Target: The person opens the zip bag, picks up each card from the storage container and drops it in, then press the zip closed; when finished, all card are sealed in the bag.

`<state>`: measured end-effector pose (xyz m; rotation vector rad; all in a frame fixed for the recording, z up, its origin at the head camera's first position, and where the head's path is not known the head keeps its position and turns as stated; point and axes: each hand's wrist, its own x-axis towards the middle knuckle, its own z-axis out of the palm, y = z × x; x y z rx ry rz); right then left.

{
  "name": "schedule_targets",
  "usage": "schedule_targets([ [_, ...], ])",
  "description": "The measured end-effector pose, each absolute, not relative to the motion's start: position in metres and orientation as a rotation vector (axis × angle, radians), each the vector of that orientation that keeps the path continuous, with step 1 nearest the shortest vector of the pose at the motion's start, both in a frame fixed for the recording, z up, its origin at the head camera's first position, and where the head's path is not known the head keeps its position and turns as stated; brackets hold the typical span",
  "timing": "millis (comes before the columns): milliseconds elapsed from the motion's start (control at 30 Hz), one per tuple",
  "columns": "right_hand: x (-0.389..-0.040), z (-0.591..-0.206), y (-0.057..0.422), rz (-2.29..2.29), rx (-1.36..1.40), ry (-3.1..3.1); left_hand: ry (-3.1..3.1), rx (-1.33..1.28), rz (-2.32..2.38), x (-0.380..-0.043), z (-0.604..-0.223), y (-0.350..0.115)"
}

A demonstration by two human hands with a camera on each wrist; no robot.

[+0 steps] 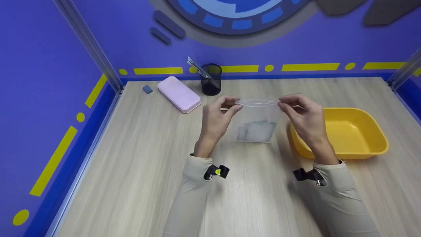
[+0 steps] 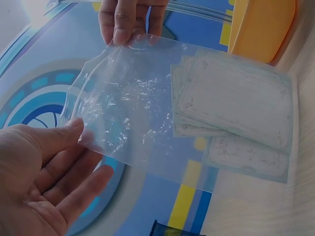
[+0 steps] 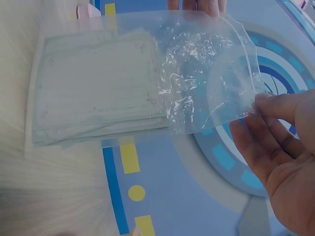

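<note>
A clear zip bag (image 1: 260, 113) hangs upright between both hands, its mouth at the top and slightly parted. Several pale, thin rectangular cards (image 1: 260, 131) lie overlapped in its lower part; the left wrist view shows these cards (image 2: 236, 98) with faint printed borders. My left hand (image 1: 217, 117) pinches the top left corner between thumb and fingers. At the top right corner, my right hand (image 1: 306, 115) pinches the bag the same way. The bag's lower edge is at or just above the table; I cannot tell which.
A yellow basin (image 1: 355, 131) stands right of the bag, partly behind the right hand. A pink case (image 1: 179, 94), a small blue eraser-like block (image 1: 147, 89) and a black mesh pen holder (image 1: 211, 84) with metallic sticks stand at the back left. Blue walls border the wooden table (image 1: 138, 158).
</note>
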<state>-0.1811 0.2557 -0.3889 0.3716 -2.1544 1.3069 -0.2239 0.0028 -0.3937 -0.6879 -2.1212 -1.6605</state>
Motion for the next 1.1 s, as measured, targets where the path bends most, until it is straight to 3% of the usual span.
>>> schedule_targets([
  [767,-0.174,-0.381,0.262,1.156,0.343,-2.278,-2.006,-0.797,-1.533,-0.221,-0.395,0.000],
  [1100,-0.166,-0.373,0.252,0.980,0.579,-2.241,-1.974,-0.890,-1.467,-0.215,-0.393,0.006],
])
